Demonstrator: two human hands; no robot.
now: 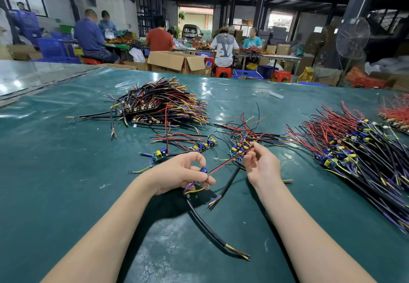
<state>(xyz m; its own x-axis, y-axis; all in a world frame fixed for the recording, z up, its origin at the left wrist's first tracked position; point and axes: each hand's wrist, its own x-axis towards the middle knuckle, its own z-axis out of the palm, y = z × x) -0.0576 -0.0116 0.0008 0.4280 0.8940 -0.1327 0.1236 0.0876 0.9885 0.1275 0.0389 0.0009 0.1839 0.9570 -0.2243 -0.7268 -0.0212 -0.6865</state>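
Nearest the person's edge of the table [66, 183], a black cable [205, 227] curves across the green mat, its stripped coloured ends lying loose. It rises to a small driver board [204, 171]. The left hand [179, 173] pinches this board between thumb and curled fingers, just above the mat near the table's middle, probably to steady it while its leads are sorted. A red wire [225, 164] runs taut from the board up to the right hand [263, 167]. Its fingertips are closed narrowly on the wire, seemingly drawing it free of the others. A second black cable [231, 179] lies between the hands.

Just beyond the left hand, a short row of boards [204, 146] lies side by side, which looks like the place for sorted pieces. Beyond the right hand sits a loose tangle [241, 136] of boards and leads, likely the stock being worked.

Farther back a big heap [159, 105] of wired boards rests toward the far edge. A long pile [354, 147] with red leads lines the right edge, within reach.

Past the table stand an open cardboard box [174, 61] and a pedestal fan [352, 37].
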